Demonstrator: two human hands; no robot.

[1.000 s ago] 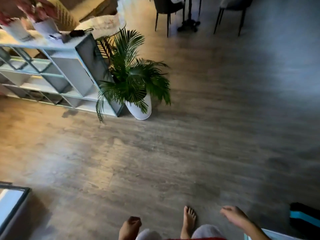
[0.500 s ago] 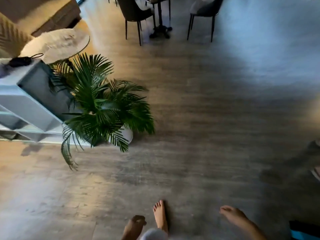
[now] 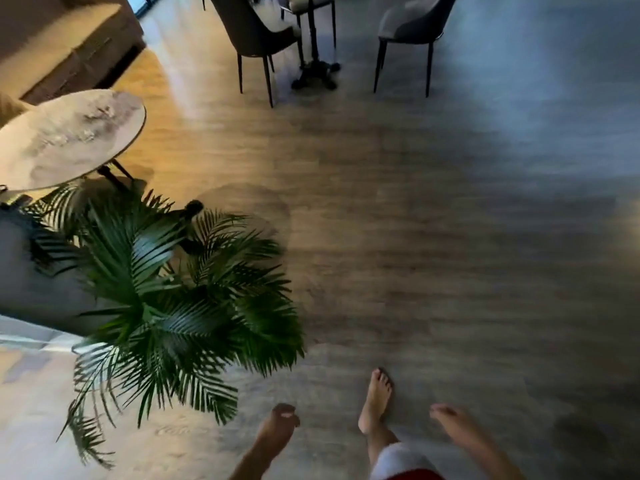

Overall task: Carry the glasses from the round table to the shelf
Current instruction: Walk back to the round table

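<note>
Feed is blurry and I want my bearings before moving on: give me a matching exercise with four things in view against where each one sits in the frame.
Things:
1. round table
2. palm plant
3. dark chair
4. right hand

Places:
a. bottom edge, right of the bare foot
b. top of the frame, near the centre
c. upper left edge, beyond the plant
d. lower left, against the shelf

Pairs: 1-c, 2-d, 3-b, 4-a
</note>
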